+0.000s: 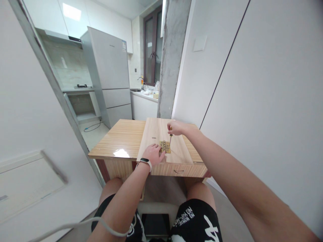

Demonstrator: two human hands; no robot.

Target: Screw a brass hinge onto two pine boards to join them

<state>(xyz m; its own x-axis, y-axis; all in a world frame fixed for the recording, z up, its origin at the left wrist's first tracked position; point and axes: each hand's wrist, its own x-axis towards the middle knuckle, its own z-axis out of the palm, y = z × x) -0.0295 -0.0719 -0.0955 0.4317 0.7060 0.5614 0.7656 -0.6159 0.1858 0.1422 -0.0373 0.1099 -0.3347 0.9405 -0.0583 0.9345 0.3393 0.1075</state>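
Observation:
A brass-coloured hinge [165, 147] lies opened flat across the seam between two pale wooden boards [152, 129] on the desk. My right hand [176, 128] is closed round the handle of a screwdriver [171, 137], held nearly upright. Its tip comes down at the hinge's right leaf; whether it sits in a screw is too small to tell. My left hand [154, 154], with a watch band on the wrist, lies on the left board, its fingers spread and touching the hinge's left leaf. A small dark piece [153, 137] rests on the left board above that hand.
The boards lie on a striped wooden desk [126, 136] with a drawer [178, 171] at the front. A white wall [252, 101] stands close on the right. Behind are a grey fridge [113, 64] and a sink counter [145, 107]. A pale cable [101, 220] crosses near my left forearm.

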